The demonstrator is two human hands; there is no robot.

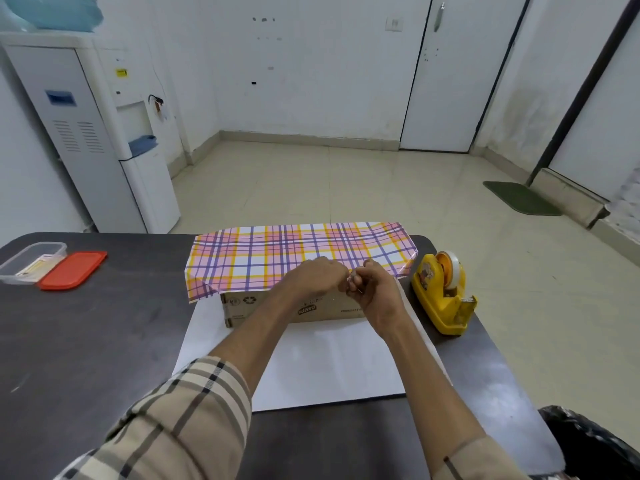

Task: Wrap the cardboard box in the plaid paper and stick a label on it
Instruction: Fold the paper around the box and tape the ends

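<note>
The cardboard box (242, 306) sits on the table (86, 341) under draped plaid paper (277, 258), our forearms (263, 327) hiding part of its front. Our left hand (313, 275) curls at the paper's near edge; we cannot tell its grip. Our right hand (372, 289) pinches a pale scrap (354, 280) too small to identify.

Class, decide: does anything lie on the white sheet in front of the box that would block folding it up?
Nothing rests on the white sheet; only the forearms cross above it. The yellow tape dispenser stands just off its right edge.
</note>
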